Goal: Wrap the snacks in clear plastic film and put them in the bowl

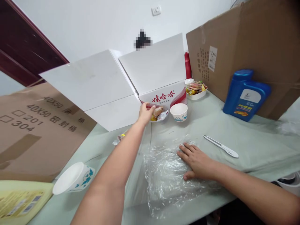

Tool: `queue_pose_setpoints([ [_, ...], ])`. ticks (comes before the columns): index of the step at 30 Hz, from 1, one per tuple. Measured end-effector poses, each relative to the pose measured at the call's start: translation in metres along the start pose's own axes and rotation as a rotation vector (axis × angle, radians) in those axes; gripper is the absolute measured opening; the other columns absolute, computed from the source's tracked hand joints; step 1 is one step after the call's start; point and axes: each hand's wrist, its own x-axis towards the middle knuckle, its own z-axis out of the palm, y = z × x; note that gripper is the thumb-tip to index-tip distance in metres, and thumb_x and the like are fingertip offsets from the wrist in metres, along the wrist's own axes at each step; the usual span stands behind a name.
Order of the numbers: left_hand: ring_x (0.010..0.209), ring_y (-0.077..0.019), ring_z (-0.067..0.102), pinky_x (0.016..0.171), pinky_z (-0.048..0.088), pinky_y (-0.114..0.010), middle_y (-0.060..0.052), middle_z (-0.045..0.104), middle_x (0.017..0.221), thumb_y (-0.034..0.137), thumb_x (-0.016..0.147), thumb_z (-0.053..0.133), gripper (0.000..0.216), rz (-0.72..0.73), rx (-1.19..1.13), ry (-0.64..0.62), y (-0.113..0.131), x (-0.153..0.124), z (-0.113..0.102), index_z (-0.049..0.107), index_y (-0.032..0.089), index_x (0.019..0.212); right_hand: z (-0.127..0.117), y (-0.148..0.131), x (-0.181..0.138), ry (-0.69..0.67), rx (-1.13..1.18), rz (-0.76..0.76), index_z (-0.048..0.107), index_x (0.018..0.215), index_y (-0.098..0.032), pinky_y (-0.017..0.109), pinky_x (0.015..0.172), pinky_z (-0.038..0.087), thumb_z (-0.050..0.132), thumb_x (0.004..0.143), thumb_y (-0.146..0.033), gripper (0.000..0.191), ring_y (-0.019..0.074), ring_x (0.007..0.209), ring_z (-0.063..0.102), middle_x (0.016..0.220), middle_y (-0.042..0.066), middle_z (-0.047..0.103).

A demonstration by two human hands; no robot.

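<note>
My left hand reaches forward to a small white bowl of wrapped snacks. Its fingers close around the bowl's left side, with the thumb near the rim; the fingertips are partly hidden. On the crinkled clear plastic bag, my right hand lies flat with spread fingers. A white paper bowl with a blue-green pattern stands just right of the snack bowl. To the right of my right hand rests a white utility knife.
Behind the bowls stands an open white carton with red lettering. Brown cardboard boxes flank both sides, left and right. A blue bottle, a tray of wrapped sweets, a tilted paper bowl and a pale yellow container surround the workspace.
</note>
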Motion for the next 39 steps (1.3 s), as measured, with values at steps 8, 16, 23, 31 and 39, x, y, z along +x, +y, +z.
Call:
queue_pose_setpoints([
  [8, 0.093, -0.0171, 0.063, 0.086, 0.051, -0.031, -0.005, 0.068, 0.101, 0.027, 0.091, 0.055, 0.018, 0.563, 0.069, -0.814, 0.013, -0.171, -0.032, 0.063, 0.022, 0.106, 0.000, -0.008, 0.001, -0.019, -0.030, 0.028, 0.035, 0.151, -0.015, 0.062, 0.113, 0.015, 0.068, 0.063, -0.077, 0.112, 0.0466, 0.145, 0.010, 0.158, 0.022, 0.022],
  [16, 0.132, -0.0302, 0.043, 0.109, 0.036, -0.055, -0.014, 0.051, 0.138, 0.030, 0.089, 0.055, 0.035, 0.274, 0.565, -0.537, -0.077, -0.176, -0.048, 0.060, 0.019, 0.122, -0.008, -0.004, 0.000, -0.045, -0.057, 0.086, 0.037, 0.149, -0.012, 0.069, 0.110, 0.016, 0.063, 0.066, -0.080, 0.110, 0.0504, 0.144, 0.010, 0.157, 0.025, 0.024],
  [23, 0.085, -0.0192, 0.060, 0.082, 0.050, -0.033, -0.005, 0.063, 0.086, 0.044, 0.083, 0.067, 0.024, 0.273, 0.045, -0.807, -0.037, -0.202, -0.077, 0.069, 0.021, 0.080, -0.040, 0.009, -0.012, 0.162, 0.096, -0.047, 0.056, 0.133, -0.017, 0.045, 0.106, 0.040, 0.045, 0.096, -0.051, 0.052, 0.0282, 0.128, 0.048, 0.136, 0.015, 0.055],
  [31, 0.117, -0.0310, 0.047, 0.097, 0.044, -0.047, -0.008, 0.054, 0.120, 0.039, 0.059, 0.087, 0.056, 0.417, 0.373, -1.078, -0.022, -0.237, -0.070, 0.061, 0.025, 0.106, -0.031, 0.040, 0.001, 0.221, -0.108, 0.246, 0.060, 0.129, -0.012, 0.053, 0.101, 0.040, 0.050, 0.093, -0.032, 0.042, 0.0358, 0.126, 0.046, 0.138, 0.018, 0.053],
  [39, 0.125, -0.0260, 0.048, 0.096, 0.047, -0.040, -0.006, 0.057, 0.124, 0.009, 0.080, 0.055, 0.013, 0.371, 0.300, -1.058, -0.023, -0.229, -0.080, 0.057, 0.022, 0.079, -0.062, 0.014, -0.028, 0.082, 0.360, -0.210, 0.063, 0.116, -0.019, 0.037, 0.092, 0.046, 0.056, 0.090, -0.053, 0.043, 0.0228, 0.105, 0.059, 0.111, 0.010, 0.065],
])
